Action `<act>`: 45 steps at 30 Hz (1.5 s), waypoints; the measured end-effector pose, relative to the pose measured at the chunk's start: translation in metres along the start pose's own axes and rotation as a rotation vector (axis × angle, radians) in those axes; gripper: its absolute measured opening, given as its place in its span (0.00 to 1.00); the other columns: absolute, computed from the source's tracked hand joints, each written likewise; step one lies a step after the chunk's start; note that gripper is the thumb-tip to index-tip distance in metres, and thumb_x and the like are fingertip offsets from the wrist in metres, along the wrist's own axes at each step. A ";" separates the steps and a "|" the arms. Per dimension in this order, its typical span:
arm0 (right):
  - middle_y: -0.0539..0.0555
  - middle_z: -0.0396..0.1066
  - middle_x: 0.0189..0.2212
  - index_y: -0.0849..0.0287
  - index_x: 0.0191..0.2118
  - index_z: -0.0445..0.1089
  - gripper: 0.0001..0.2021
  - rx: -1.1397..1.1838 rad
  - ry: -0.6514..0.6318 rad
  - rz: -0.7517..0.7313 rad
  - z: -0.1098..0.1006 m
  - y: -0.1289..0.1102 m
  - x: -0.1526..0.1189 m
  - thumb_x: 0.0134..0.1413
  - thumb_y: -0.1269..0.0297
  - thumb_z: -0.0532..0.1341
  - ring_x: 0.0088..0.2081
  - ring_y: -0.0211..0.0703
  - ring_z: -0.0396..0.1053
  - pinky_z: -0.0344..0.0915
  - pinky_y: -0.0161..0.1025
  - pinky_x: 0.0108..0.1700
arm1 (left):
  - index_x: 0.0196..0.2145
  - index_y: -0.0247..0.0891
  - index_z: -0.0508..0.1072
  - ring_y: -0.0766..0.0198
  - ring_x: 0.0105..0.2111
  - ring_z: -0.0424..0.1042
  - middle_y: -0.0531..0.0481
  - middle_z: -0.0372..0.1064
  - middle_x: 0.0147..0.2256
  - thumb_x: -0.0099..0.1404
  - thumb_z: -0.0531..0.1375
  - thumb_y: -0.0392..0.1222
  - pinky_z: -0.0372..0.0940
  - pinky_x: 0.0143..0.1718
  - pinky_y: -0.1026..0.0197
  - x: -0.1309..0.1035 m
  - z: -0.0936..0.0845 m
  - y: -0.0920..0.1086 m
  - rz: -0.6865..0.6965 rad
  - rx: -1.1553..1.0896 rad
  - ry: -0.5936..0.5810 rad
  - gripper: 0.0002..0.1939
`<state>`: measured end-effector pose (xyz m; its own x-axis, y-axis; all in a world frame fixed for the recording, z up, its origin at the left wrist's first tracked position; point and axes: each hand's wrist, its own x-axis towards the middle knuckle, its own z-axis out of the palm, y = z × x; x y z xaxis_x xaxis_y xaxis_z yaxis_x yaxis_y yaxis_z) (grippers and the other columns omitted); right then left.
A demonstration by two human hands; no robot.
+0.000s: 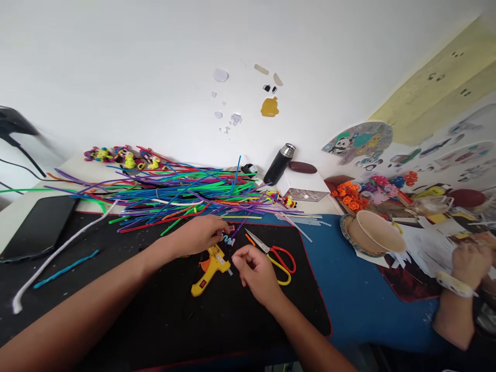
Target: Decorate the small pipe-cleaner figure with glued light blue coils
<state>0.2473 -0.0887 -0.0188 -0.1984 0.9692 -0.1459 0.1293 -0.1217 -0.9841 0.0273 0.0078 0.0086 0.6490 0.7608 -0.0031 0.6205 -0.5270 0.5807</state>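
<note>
My left hand [203,233] is over the black mat [155,320], its fingers bent and drawn together beside a small coiled piece of pale blue and purple pipe cleaner [228,239]. Whatever those fingers may pinch is hidden. Just below them lies a yellow hot glue gun [209,274] with an orange trigger. To its right is my right hand [258,271], thumb and fingertips closed together; anything between them is too small to make out. Scissors [281,261] with red and yellow handles lie beside my right hand, blades pointing up and left.
A wide heap of coloured pipe cleaners [182,194] spreads behind the mat. A black phone [39,227], a white strand [58,258] and a blue twisted strand [65,269] lie left. A black flask [279,164] stands behind. Another person's hand [470,263] is right, past a bowl [380,231].
</note>
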 end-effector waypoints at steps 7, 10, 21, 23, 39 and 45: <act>0.44 0.65 0.22 0.59 0.39 0.75 0.14 -0.027 -0.201 0.103 0.022 0.009 -0.030 0.63 0.51 0.67 0.19 0.33 0.61 0.57 0.31 0.22 | 0.37 0.38 0.79 0.51 0.39 0.79 0.43 0.80 0.36 0.76 0.58 0.44 0.68 0.40 0.55 -0.026 -0.008 0.027 -0.047 0.322 0.042 0.13; 0.44 0.65 0.21 0.59 0.41 0.74 0.17 0.056 -0.258 0.219 0.027 0.013 -0.038 0.62 0.48 0.67 0.18 0.33 0.61 0.60 0.31 0.21 | 0.37 0.37 0.81 0.47 0.37 0.81 0.40 0.81 0.34 0.77 0.58 0.47 0.69 0.37 0.53 -0.054 0.001 0.046 -0.196 0.437 -0.085 0.16; 0.43 0.66 0.21 0.59 0.40 0.72 0.21 0.118 -0.281 0.249 0.032 0.009 -0.038 0.61 0.43 0.67 0.18 0.32 0.60 0.58 0.30 0.22 | 0.45 0.36 0.79 0.44 0.39 0.83 0.38 0.83 0.37 0.76 0.55 0.46 0.70 0.35 0.54 -0.076 0.038 0.064 -0.397 0.363 -0.242 0.15; 0.43 0.66 0.20 0.59 0.40 0.72 0.21 0.111 -0.267 0.223 0.034 0.011 -0.040 0.62 0.43 0.67 0.19 0.32 0.60 0.58 0.30 0.22 | 0.41 0.38 0.79 0.47 0.36 0.83 0.41 0.83 0.35 0.75 0.56 0.47 0.67 0.33 0.56 -0.079 0.041 0.058 -0.409 0.338 -0.189 0.13; 0.46 0.65 0.23 0.56 0.38 0.67 0.29 0.364 -0.120 0.102 0.043 0.023 -0.040 0.56 0.31 0.67 0.19 0.34 0.62 0.56 0.32 0.20 | 0.29 0.43 0.67 0.59 0.21 0.71 0.53 0.69 0.22 0.76 0.54 0.42 0.59 0.23 0.55 -0.090 0.043 0.083 0.112 0.493 0.428 0.15; 0.56 0.77 0.39 0.55 0.47 0.79 0.26 0.314 0.040 -0.004 0.045 0.005 -0.030 0.62 0.35 0.64 0.44 0.50 0.75 0.72 0.46 0.51 | 0.29 0.42 0.69 0.57 0.22 0.72 0.52 0.70 0.23 0.74 0.57 0.39 0.62 0.24 0.55 -0.080 0.054 0.093 0.125 0.477 0.423 0.13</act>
<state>0.2102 -0.1283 -0.0236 -0.1596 0.9766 -0.1443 -0.1791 -0.1724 -0.9686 0.0566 -0.1228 0.0189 0.5603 0.7147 0.4186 0.7419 -0.6578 0.1300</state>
